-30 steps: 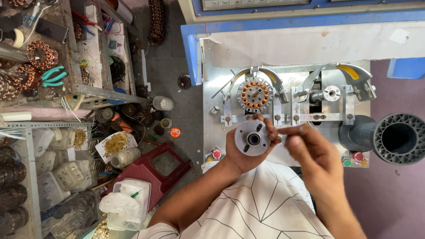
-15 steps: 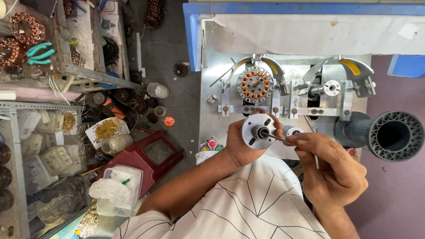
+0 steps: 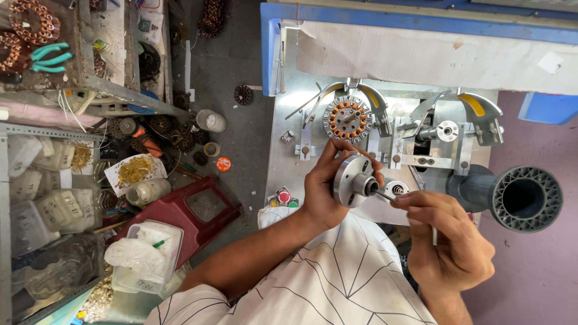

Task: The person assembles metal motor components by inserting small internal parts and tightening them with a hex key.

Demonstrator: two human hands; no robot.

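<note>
We look straight down at a person seated at a metal winding machine (image 3: 289,156), their patterned white shirt (image 3: 337,283) filling the near edge of the view. The left hand (image 3: 328,186) is wrapped around a round silver metal disc (image 3: 351,179) with a short hub at its centre, fingers curled over the far rim and thumb on the near side, holding it up just above the machine's near edge. The right hand (image 3: 448,235) sits just to the right of it, fingers pinched together on a thin L-shaped metal key (image 3: 385,195). The key's tip meets the hub of the disc, and its other leg hangs down past the fingers.

Just beyond the disc, a stator (image 3: 346,118) with orange and copper windings is mounted on the machine between curved metal guards. To its right is a second mount with a bare silver spindle (image 3: 447,130). A grey ribbed tube (image 3: 524,198) juts out at the right.

On the floor to the left lie a dark red stool (image 3: 180,213), a white plastic container (image 3: 147,253) and scattered small parts. Teal pliers (image 3: 51,57) rest on a shelf at far left.
</note>
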